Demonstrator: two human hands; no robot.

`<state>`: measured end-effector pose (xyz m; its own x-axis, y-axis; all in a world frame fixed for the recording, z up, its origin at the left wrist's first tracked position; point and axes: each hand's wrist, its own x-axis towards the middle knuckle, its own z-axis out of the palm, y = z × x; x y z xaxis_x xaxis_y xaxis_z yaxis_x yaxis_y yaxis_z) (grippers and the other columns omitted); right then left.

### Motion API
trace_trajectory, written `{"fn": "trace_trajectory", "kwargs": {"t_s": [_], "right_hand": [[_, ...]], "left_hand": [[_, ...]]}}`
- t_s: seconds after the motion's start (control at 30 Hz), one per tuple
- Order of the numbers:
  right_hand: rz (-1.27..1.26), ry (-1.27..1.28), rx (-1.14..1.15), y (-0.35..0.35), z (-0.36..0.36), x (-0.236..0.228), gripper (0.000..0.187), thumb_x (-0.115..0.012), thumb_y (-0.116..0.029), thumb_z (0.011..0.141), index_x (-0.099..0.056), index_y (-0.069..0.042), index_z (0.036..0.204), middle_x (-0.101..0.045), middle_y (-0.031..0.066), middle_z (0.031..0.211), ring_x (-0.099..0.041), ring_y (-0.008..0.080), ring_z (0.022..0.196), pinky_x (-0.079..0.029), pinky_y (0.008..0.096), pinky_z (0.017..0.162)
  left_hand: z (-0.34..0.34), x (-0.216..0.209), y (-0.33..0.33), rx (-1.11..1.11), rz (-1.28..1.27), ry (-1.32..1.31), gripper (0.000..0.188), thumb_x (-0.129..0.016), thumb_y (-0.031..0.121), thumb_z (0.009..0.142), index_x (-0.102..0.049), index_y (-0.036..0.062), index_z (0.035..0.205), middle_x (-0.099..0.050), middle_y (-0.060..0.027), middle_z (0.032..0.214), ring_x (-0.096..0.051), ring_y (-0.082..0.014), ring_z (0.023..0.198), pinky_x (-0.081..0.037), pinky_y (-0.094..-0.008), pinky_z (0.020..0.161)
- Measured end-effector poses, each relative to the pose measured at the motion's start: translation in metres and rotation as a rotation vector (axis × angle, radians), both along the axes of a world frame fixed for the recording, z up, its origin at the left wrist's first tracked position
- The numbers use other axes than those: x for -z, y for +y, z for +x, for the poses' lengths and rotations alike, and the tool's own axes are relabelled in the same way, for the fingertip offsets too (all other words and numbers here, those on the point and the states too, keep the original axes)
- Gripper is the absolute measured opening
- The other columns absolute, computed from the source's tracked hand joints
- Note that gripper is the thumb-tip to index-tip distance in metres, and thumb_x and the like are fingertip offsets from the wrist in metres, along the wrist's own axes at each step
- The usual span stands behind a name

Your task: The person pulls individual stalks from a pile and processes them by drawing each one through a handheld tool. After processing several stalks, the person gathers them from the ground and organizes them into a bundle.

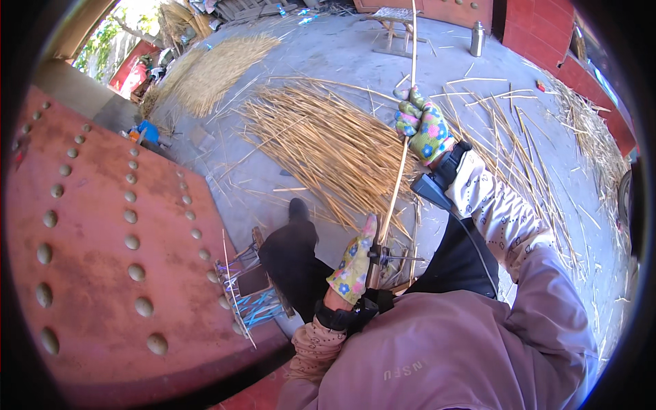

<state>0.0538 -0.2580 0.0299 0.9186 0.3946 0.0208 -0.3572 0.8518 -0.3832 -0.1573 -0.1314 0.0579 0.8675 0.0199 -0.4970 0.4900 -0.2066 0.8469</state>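
Gripping a long, thin tan stalk (397,181) in the flower-patterned gloved right hand (425,126). Keeping the matching gloved left hand (351,270) beside a dark metal fitting (378,255) near the stalk's lower end; cannot tell whether closed. Facing a heap of straw-coloured stalks (321,143) on grey floor (342,58).

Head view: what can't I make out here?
Head view:
Long stalk: upper end, cut off by the top edge; gripped stretch, hidden by the right hand.
Dark tool beside the left hand: details too small.
Blue thing at left: too small to identify.
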Motion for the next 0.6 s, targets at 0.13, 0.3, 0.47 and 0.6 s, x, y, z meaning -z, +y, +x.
{"fn": "trace_trajectory", "kwargs": {"t_s": [0.13, 0.3, 0.47, 0.6], "right_hand": [[-0.091, -0.172, -0.13, 0.006, -0.024, 0.021, 0.024, -0.045, -0.028, 0.084, -0.049, -0.004, 0.085, -0.038, -0.0038, 0.052, -0.037, 0.0075, 0.044, -0.032, 0.0208, 0.039], [-0.273, 0.163, -0.279, 0.031, -0.079, 0.047, 0.028, -0.052, -0.034, 0.079, -0.052, -0.006, 0.083, -0.039, -0.0031, 0.052, -0.039, 0.0099, 0.044, -0.031, 0.0223, 0.037], [-0.047, 0.106, -0.088, 0.007, -0.008, 0.017, 0.024, -0.043, -0.028, 0.084, -0.05, -0.005, 0.091, -0.029, -0.0053, 0.05, -0.028, 0.0069, 0.041, -0.025, 0.0204, 0.036], [0.055, 0.141, -0.141, -0.002, -0.004, -0.013, 0.024, -0.042, -0.023, 0.085, -0.048, -0.004, 0.098, -0.028, -0.0053, 0.05, -0.025, 0.005, 0.04, -0.022, 0.0186, 0.035]], "left_hand": [[0.005, 0.024, -0.002, -0.077, 0.013, -0.328, 0.031, -0.033, 0.031, 0.084, -0.037, 0.0073, 0.103, -0.04, -0.0035, 0.091, -0.04, -0.0112, 0.079, -0.031, -0.0219, 0.068], [0.024, 0.03, 0.036, -0.308, -0.608, -0.137, 0.039, -0.04, 0.045, 0.083, -0.053, 0.0102, 0.092, -0.048, 0.0028, 0.066, -0.045, -0.0052, 0.054, -0.037, -0.02, 0.048], [0.009, 0.022, 0.014, -0.359, -0.236, -0.42, 0.04, -0.041, 0.047, 0.081, -0.054, 0.0097, 0.089, -0.045, 0.0038, 0.062, -0.045, -0.0051, 0.054, -0.037, -0.0197, 0.048], [0.012, 0.002, 0.005, -0.346, -0.313, -0.06, 0.045, -0.04, 0.049, 0.081, -0.055, 0.007, 0.085, -0.043, 0.0039, 0.062, -0.042, -0.0039, 0.056, -0.036, -0.0189, 0.049]]}}
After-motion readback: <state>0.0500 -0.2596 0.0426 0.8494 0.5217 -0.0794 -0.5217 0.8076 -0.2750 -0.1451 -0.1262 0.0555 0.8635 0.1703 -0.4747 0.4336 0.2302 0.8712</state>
